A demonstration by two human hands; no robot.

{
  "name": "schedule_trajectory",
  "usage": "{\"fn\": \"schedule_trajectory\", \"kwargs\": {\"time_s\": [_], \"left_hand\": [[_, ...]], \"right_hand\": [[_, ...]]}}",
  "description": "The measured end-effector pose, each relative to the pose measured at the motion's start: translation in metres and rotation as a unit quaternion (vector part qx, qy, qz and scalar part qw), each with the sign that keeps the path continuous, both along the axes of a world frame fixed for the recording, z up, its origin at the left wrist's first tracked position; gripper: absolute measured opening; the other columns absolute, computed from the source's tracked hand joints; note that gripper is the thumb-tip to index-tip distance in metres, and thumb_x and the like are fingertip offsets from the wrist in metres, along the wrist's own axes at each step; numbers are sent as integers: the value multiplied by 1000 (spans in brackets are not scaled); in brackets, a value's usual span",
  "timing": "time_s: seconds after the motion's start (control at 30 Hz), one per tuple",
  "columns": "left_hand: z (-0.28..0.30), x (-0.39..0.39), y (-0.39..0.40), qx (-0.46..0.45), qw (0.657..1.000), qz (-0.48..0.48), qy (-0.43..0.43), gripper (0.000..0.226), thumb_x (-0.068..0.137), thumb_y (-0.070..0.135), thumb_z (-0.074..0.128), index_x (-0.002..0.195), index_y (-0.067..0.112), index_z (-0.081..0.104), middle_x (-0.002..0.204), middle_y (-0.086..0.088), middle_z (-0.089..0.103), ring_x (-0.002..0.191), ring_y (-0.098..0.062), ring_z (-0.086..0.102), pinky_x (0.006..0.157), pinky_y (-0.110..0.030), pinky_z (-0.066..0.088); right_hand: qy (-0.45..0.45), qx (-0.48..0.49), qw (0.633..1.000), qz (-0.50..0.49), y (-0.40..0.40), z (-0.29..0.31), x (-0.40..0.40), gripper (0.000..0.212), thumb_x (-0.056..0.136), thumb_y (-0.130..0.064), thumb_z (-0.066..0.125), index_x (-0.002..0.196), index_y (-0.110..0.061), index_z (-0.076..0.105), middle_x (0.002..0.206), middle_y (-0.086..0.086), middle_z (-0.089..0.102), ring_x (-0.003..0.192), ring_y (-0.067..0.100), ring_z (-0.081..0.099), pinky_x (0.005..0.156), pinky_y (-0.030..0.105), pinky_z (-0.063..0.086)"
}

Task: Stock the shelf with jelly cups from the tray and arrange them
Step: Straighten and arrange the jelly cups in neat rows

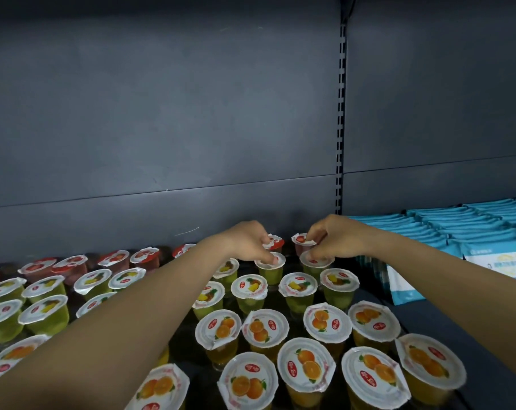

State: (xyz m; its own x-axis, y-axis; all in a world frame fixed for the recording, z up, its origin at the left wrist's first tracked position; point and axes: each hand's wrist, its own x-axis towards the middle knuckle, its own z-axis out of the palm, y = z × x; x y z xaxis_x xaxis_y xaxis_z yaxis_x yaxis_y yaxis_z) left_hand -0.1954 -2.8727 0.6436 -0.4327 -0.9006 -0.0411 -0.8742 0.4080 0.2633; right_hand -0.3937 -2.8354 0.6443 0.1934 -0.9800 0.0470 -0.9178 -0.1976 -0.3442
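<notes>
Jelly cups stand in rows on the dark shelf [434, 316]: red strawberry cups at the back, green pineapple cups [249, 287] in the middle, orange cups [307, 363] in front. Both my arms reach to the back row. My left hand [247, 241] curls its fingers over the rim of a red jelly cup [276, 242], and its thumb lies on the green cup [271, 264] just in front. My right hand [336, 238] pinches the lid edge of another red jelly cup [299, 239], with its thumb over a green cup [314, 261]. The tray is out of view.
Blue-and-white packets [457, 229] lie stacked on the neighbouring shelf section to the right. A slotted upright [341, 128] divides the grey back panels. More red cups [145, 255] line the back wall on the left.
</notes>
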Motion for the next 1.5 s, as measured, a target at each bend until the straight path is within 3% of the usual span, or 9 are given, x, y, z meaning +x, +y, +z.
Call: {"fn": "schedule_trajectory", "kwargs": {"time_s": [0.07,0.13,0.23,0.37,0.63,0.93,1.33,1.43,1.5], "left_hand": [[7,10,6,-14,1000,4,9,43,83,41,67,109,6,65,93,-7,57,94,-22,58,81,-34,47],[17,21,21,-45,999,11,-5,55,85,40,65,130,11,53,121,-7,55,114,-22,53,93,-33,43],[30,44,47,-95,995,15,-41,64,86,41,63,141,16,40,141,-5,41,127,-23,42,100,-32,39],[40,86,89,-136,989,25,-51,64,87,40,63,142,17,39,140,-4,41,127,-23,42,103,-34,39],[43,212,186,-187,981,16,-48,60,86,40,63,139,18,43,137,-3,44,124,-23,44,100,-33,40],[38,362,289,-185,980,22,-74,61,85,45,61,136,14,46,136,-7,46,124,-25,44,102,-38,39],[36,501,350,-154,979,132,-26,60,85,44,62,136,15,47,141,-5,42,127,-23,41,102,-34,39],[32,538,358,-149,976,160,-14,53,86,41,62,129,12,51,139,-6,43,112,-23,51,91,-32,42],[30,566,359,-145,974,174,-9,48,86,40,62,123,11,55,136,-6,47,112,-23,52,92,-33,44]], "right_hand": [[11,-28,1000,4,7,8,5,42,83,-39,68,120,-20,61,119,-4,63,101,11,58,84,24,47],[22,-53,998,11,17,16,14,51,84,-42,66,128,-20,55,130,-2,57,113,14,55,92,26,43],[47,-81,995,20,39,25,37,58,85,-46,63,136,-24,46,141,-3,46,124,17,46,95,27,38],[67,-104,992,18,76,31,81,60,84,-48,64,136,-29,42,144,-2,40,128,20,41,101,33,37],[74,-148,986,21,174,35,206,59,85,-45,64,136,-27,42,141,0,41,126,20,39,100,32,36],[62,-150,986,48,271,28,365,66,83,-42,66,140,-21,41,142,5,40,130,23,36,105,34,34],[63,-163,973,148,303,34,506,64,85,-46,63,140,-22,41,140,0,42,128,19,38,101,31,35],[47,-153,974,162,300,29,539,63,84,-47,64,138,-25,43,138,-1,43,127,18,40,99,30,37],[34,-145,974,168,296,26,565,63,83,-48,64,138,-25,42,140,-1,42,128,18,40,100,31,37]]}}
